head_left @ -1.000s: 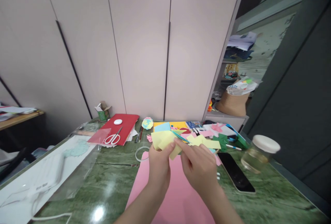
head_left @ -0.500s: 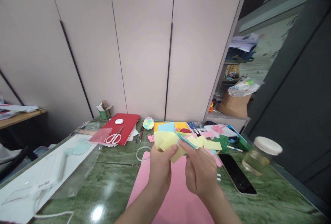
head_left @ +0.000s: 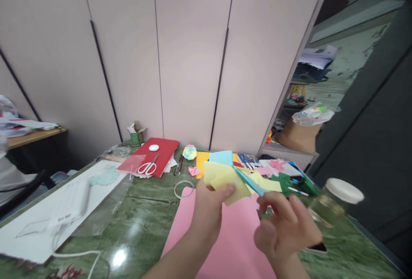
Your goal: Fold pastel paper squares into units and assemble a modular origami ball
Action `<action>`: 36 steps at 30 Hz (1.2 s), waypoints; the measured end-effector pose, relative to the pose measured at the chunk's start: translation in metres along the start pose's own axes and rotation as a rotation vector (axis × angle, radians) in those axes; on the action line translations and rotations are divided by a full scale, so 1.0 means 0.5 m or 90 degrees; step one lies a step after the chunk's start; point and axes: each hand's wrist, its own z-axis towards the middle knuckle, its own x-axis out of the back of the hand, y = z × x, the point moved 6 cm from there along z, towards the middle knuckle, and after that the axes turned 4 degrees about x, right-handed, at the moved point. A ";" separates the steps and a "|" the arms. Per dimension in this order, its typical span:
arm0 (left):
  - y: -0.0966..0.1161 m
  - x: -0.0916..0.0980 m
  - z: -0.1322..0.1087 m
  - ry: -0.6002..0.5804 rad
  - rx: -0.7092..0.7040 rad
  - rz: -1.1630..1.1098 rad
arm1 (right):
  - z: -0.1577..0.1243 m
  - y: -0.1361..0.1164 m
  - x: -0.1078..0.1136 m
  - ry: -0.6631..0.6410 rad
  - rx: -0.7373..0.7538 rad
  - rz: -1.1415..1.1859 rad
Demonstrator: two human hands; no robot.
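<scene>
My left hand (head_left: 210, 204) is closed on a folded yellow paper (head_left: 222, 178), thumb on its near face. From the yellow paper a narrow blue paper strip (head_left: 249, 181) slants down to the right. A light blue paper (head_left: 221, 157) shows just behind it. My right hand (head_left: 286, 225), a little blurred, is off the yellow paper, with its fingers bent and a gap between thumb and forefinger. Its fingertips are close to the lower end of the blue strip; whether they touch I cannot tell. Beneath both hands lies a pink sheet (head_left: 225, 244).
White-handled scissors (head_left: 148, 167) rest on a red folder (head_left: 162, 154) at the left. A lidded jar (head_left: 334, 201) stands right of my right hand, which partly covers a phone (head_left: 317, 248). Yellow paper pieces (head_left: 268, 184) and a clear ring (head_left: 184, 189) lie behind the hands.
My right hand has come away from the yellow paper, moving right and toward me. My left hand still holds the paper. The view has shifted slightly left.
</scene>
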 end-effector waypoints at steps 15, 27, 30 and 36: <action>-0.037 -0.019 0.020 -0.076 0.080 0.001 | -0.018 0.068 -0.110 -0.019 -0.651 0.623; -0.066 -0.017 0.026 -0.095 0.103 0.018 | -0.026 0.085 -0.085 0.105 -0.724 0.670; -0.076 -0.014 0.026 -0.097 0.114 0.017 | -0.028 0.086 -0.083 0.101 -0.742 0.664; -0.072 -0.015 0.026 -0.089 0.099 0.041 | -0.022 0.080 -0.090 0.070 -0.743 0.683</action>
